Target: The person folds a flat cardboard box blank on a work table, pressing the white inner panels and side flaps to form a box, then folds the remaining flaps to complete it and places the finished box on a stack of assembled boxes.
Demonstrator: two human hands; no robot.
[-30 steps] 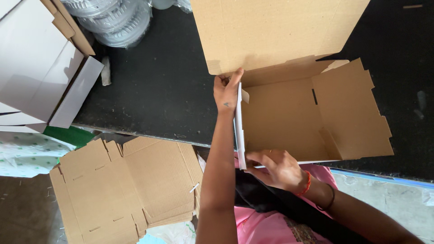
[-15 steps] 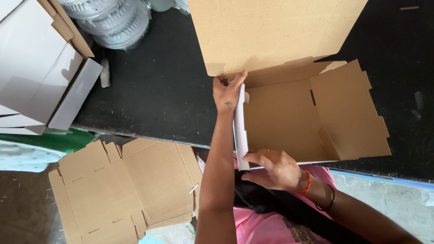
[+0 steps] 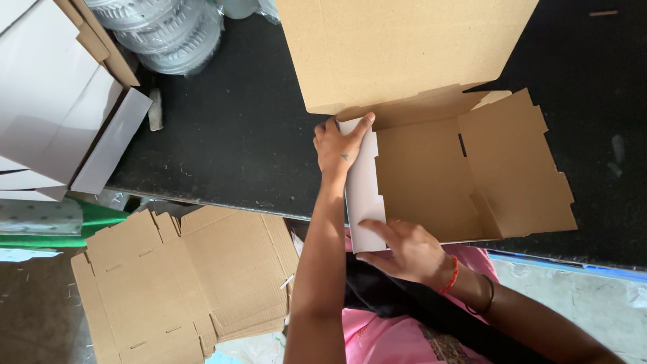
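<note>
Raised further since earlier, the box [image 3: 431,168] side flap [image 3: 364,189] stands upright, both hands' fingers grasping it: left hand [image 3: 339,145], right hand [image 3: 404,251]; black worktop [image 3: 236,135] underneath.

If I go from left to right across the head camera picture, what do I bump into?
White boxes → stack of flat cardboard → left hand → white side flap → brown box → bare black table.
</note>
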